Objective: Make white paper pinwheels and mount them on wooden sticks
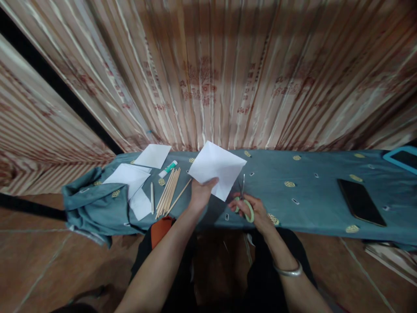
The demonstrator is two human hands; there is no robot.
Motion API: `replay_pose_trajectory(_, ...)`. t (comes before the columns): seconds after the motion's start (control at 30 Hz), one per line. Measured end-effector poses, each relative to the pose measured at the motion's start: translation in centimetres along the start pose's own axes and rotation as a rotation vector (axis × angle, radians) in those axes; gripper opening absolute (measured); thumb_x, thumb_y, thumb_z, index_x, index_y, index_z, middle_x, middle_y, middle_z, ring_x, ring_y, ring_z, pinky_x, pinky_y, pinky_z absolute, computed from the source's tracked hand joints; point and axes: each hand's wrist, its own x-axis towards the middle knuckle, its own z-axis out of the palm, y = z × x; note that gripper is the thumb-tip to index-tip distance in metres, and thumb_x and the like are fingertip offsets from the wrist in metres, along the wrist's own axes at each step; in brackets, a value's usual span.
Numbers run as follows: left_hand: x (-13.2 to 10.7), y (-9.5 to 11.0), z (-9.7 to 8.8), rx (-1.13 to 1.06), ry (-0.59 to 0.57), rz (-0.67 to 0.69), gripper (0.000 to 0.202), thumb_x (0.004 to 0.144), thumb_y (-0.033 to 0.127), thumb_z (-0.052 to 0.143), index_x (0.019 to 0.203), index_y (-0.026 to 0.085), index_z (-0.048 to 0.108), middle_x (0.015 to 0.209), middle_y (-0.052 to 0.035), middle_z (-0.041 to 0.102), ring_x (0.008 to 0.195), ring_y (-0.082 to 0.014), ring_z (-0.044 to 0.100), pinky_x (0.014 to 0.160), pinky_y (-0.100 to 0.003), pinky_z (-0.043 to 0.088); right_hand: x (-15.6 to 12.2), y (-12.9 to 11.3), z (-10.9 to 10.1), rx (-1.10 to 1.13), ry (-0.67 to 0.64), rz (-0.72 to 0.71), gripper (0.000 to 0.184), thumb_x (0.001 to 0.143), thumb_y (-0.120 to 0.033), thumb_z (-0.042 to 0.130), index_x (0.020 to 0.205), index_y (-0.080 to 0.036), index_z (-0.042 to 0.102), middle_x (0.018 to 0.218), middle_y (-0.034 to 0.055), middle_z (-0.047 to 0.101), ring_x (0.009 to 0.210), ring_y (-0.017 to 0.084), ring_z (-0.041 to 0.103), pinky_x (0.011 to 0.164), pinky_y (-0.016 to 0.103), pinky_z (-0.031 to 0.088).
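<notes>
My left hand [200, 193] is closed on the near corner of a white sheet of paper [216, 167] and holds it up over a low bench covered in blue-green cloth [309, 191]. To its right, my right hand [250, 208] grips a pair of scissors [246, 204] with light green handles. The blades point away from me, just beside the sheet's right edge. A silver bangle [288, 271] sits on my right wrist.
On the left of the cloth lie other white paper pieces [132, 178], a glue stick [168, 168], a white pencil-like stick [152, 198] and several thin wooden sticks [169, 193]. A dark phone [361, 202] lies on the right, a blue-cased tablet [402, 158] beyond. Striped curtain behind.
</notes>
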Motion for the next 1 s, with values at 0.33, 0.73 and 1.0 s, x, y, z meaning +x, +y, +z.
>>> replay_pose_trajectory(0.33, 2.1, 1.0, -1.4, 0.08, 0.123, 0.134, 0.034, 0.053, 0.025, 0.079, 0.083, 0.011, 0.071, 0.088, -0.0097, 0.075, 0.083, -0.0232, 0.069, 0.078, -0.034, 0.054, -0.5, 0.6, 2.0, -0.04, -0.368, 0.114, 0.057, 0.069, -0.062, 0.072, 0.103, -0.016, 0.067, 0.077, 0.0048, 0.069, 0.067, 0.015, 0.062, 0.057, 0.024, 0.046)
replay_pose_trajectory(0.73, 1.7, 0.5, -1.2, 0.215, 0.075, 0.157, 0.029, 0.06, 0.021, 0.077, 0.087, 0.012, 0.071, 0.092, -0.0089, 0.076, 0.084, -0.0236, 0.07, 0.079, -0.034, 0.055, -0.3, 0.4, 2.4, -0.063, -0.351, 0.137, 0.055, 0.068, -0.063, 0.072, 0.095, -0.016, 0.068, 0.066, 0.0025, 0.067, 0.055, 0.012, 0.06, 0.052, 0.024, 0.047)
replay_pose_trajectory(1.0, 1.4, 0.4, -1.1, 0.21, 0.066, 0.134, 0.028, 0.06, 0.023, 0.077, 0.085, 0.012, 0.072, 0.091, -0.0095, 0.076, 0.08, -0.0231, 0.069, 0.076, -0.033, 0.055, -0.2, 0.6, 2.2, -0.081, -0.343, 0.124, 0.052, 0.07, -0.061, 0.071, 0.096, -0.016, 0.068, 0.065, 0.002, 0.067, 0.054, 0.012, 0.06, 0.051, 0.023, 0.047)
